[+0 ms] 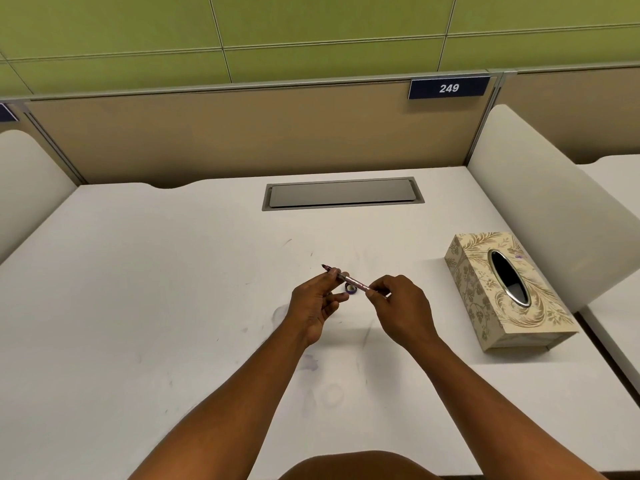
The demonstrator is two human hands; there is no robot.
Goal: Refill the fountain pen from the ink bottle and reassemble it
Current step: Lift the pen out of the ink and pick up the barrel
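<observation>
I see my left hand (317, 301) pinching the fountain pen (349, 279) near its tip, my right hand (398, 304) pinching its rear end above the worktop (173, 306).

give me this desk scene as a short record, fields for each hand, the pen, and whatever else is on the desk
left hand: pinches the pen near its tip end
right hand: pinches the pen's other end
pen: held level above the desk, between both hands
small purple object: on the desk under the pen, too hidden to identify
tissue box: on the desk, to the right
desk: white, faint purple stains
</observation>
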